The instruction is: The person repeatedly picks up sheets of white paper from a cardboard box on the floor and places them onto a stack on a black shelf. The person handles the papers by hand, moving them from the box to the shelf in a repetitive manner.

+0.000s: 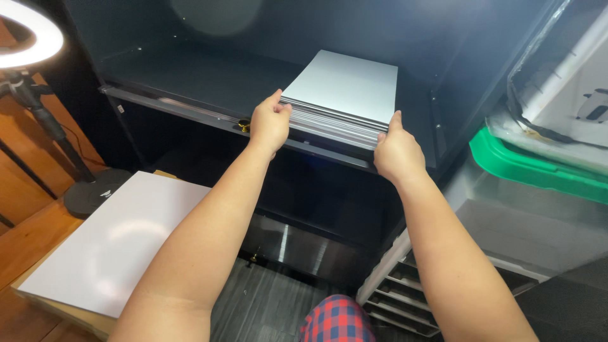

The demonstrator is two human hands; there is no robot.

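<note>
A stack of flat grey-white panels lies on a dark shelf inside a black cabinet. My left hand grips the stack's near left corner, thumb on top. At the near right corner, my right hand grips the stack's edge. Both forearms reach up from the bottom of the view. The stack's near edge juts slightly over the shelf's metal front rail.
A large white board lies on a wooden surface at the lower left. A ring light on a stand with a round base stands at the left. A green-lidded clear bin sits at the right, above grey slotted shelving.
</note>
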